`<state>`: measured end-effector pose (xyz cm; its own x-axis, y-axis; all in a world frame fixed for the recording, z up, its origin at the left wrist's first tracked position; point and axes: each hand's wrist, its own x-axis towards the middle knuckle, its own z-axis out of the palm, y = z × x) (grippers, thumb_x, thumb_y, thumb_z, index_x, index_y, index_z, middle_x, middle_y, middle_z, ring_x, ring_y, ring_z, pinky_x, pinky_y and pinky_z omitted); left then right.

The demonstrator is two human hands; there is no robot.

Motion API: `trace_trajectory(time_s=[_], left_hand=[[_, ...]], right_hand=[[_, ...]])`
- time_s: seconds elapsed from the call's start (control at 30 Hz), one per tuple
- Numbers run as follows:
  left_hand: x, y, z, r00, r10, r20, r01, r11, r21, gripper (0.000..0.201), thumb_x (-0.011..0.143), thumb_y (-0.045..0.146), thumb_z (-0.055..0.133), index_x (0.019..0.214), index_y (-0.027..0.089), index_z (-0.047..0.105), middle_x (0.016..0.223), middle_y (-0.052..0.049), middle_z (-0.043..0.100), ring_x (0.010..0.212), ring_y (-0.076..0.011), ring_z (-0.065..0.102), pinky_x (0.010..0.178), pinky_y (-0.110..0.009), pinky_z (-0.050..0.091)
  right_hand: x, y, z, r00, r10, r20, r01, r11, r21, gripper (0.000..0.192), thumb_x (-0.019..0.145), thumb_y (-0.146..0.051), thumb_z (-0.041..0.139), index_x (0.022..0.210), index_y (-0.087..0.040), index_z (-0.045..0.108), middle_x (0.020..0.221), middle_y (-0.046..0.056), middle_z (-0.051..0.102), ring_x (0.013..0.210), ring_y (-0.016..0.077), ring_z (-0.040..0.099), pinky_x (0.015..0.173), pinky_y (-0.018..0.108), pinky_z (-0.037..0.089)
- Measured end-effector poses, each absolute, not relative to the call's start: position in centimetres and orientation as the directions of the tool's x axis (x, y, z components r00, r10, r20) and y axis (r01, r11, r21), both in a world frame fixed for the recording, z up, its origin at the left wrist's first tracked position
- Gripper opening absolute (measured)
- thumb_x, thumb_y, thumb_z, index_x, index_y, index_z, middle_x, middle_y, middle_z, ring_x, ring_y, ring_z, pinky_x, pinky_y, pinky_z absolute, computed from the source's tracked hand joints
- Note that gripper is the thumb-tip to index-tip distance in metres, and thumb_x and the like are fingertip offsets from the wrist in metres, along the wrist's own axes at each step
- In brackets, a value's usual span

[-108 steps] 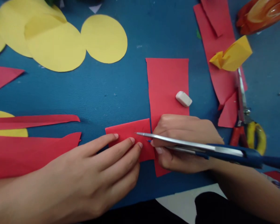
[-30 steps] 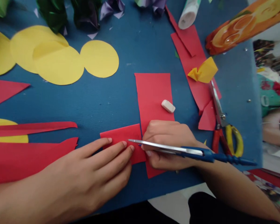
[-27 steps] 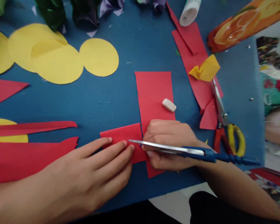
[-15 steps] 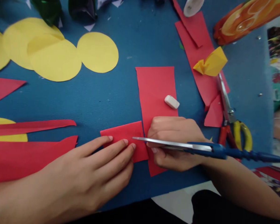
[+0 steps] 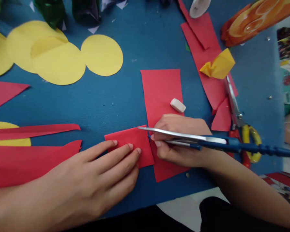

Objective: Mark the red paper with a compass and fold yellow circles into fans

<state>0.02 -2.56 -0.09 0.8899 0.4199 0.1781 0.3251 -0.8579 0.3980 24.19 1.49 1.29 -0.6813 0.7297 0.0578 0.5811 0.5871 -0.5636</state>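
left hand (image 5: pixel 87 180): fingers flat and close together, tips pressing the small red piece (image 5: pixel 130 143) onto the blue table (image 5: pixel 116 100)
right hand (image 5: pixel 181 141): fingers curled round the blue compass (image 5: pixel 207 141), metal tip at the small red piece's top right corner
small red piece: overlaps the left edge of the tall red strip (image 5: pixel 161 96)
eraser (image 5: pixel 177 105): on the tall red strip, above the right hand
scissors (image 5: pixel 241 125): right of the tall red strip
yellow circles (image 5: pixel 62 58): far upper left of the tall red strip
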Motion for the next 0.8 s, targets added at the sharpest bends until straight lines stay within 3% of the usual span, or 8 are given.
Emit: trace_trajectory(time_s=[0.4,0.8], left_hand=[[0.31,-2.97,-0.74,0.851,0.462,0.249,0.348,-0.852,0.391,0.035,0.098,0.025,0.029,0.119,0.021,0.056,0.128,0.000,0.058,0.119,-0.0182,0.046,0.104,-0.035,0.025],[0.19,-2.42,-0.54,0.874,0.408,0.263,0.300,-0.880,0.369,0.034,0.096,0.022,0.031,0.119,0.020,0.057,0.128,-0.002,0.059,0.117,-0.0196,0.048,0.101,-0.036,0.027]], right_hand=[[23.85,1.51,0.75,-0.661,0.726,0.189,0.478,0.602,-0.640,0.012,0.077,-0.008,0.047,0.073,-0.018,0.052,0.065,0.000,0.059,0.060,0.0111,0.054,0.060,0.024,0.049],[23.63,1.62,1.12,-0.677,0.715,0.174,0.491,0.615,-0.617,0.012,0.078,-0.008,0.048,0.073,-0.018,0.054,0.064,0.001,0.059,0.061,0.0118,0.055,0.061,0.024,0.049]])
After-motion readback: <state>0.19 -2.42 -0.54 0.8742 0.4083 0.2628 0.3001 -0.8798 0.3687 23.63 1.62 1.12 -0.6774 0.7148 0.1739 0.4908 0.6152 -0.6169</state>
